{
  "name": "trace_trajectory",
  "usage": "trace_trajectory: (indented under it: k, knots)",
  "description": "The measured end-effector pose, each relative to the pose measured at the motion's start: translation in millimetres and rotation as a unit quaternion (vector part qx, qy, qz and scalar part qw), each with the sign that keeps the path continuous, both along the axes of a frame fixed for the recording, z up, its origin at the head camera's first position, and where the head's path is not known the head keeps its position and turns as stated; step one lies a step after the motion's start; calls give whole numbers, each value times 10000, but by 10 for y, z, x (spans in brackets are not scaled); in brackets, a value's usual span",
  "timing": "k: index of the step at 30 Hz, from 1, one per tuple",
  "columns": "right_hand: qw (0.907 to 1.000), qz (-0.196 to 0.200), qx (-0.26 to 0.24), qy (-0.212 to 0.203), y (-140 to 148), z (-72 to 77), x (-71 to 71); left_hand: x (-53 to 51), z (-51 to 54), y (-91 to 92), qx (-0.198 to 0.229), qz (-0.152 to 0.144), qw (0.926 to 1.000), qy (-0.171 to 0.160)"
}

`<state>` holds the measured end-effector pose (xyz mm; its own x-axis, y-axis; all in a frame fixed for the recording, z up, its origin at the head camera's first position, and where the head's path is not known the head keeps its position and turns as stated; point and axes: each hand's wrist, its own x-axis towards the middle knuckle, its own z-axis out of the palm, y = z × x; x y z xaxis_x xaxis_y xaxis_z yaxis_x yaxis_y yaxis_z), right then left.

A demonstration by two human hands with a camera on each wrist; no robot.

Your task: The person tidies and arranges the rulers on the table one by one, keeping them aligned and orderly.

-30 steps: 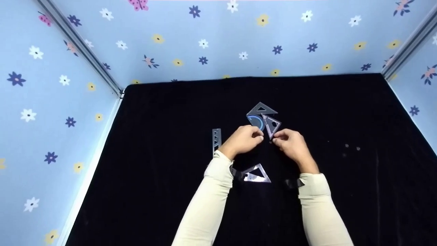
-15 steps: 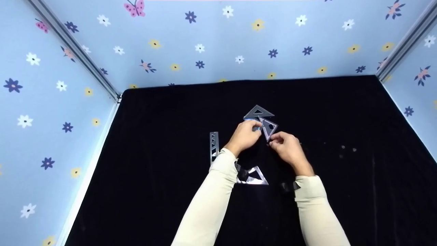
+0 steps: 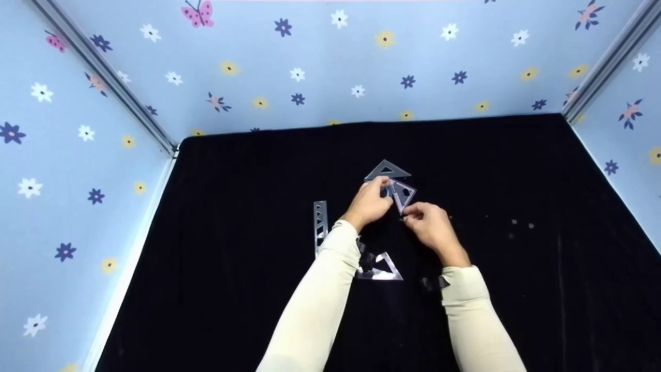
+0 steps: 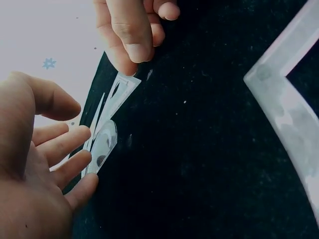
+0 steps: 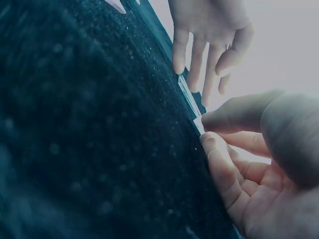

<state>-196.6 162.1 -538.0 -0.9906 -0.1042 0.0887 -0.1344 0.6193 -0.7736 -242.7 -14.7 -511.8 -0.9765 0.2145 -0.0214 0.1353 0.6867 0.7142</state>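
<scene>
In the head view, a small pink-edged set square (image 3: 397, 197) lies on the black cloth. My right hand (image 3: 431, 227) pinches its near corner between thumb and forefinger, and the right wrist view shows a pale tip (image 5: 199, 125) there. Beside it on the left is a clear protractor (image 3: 388, 192) with a blue arc, mostly hidden by my left hand (image 3: 370, 203). The fingers of that hand are loosely extended and touch or hover at the protractor (image 4: 105, 142); which one I cannot tell. A grey set square (image 3: 396, 170) lies just beyond both.
A clear ruler (image 3: 316, 222) with triangular cut-outs lies left of my left forearm, partly covered. Another shiny set square (image 3: 384, 276) lies nearer me, between the forearms. Flowered blue walls (image 3: 330, 57) bound the black cloth (image 3: 248, 206) at the back and sides.
My left hand has moved forward over the protractor, covering most of it. My right hand stays at the pink-edged set square's corner. The head view has shifted slightly.
</scene>
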Motion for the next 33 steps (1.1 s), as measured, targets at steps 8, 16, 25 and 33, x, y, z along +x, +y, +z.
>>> trace_trajectory:
  k: [8, 16, 25, 33]
  knots:
    - [9997, -38, 227, 95, -3, 4, 5, -54, -1, 55, -614, 66, 9977, -267]
    - [9995, -172, 212, 183, -31, 4, 2, -95, -10, 116, -961, 50, 9948, -325]
    - [9996, -207, 202, 62, -40, 8, 4, -95, -16, 169, -1047, 53, 9942, -257]
    - [9989, -210, 418, -48, -45, 24, -2, -129, -18, 163, -1112, 1, 9935, -230]
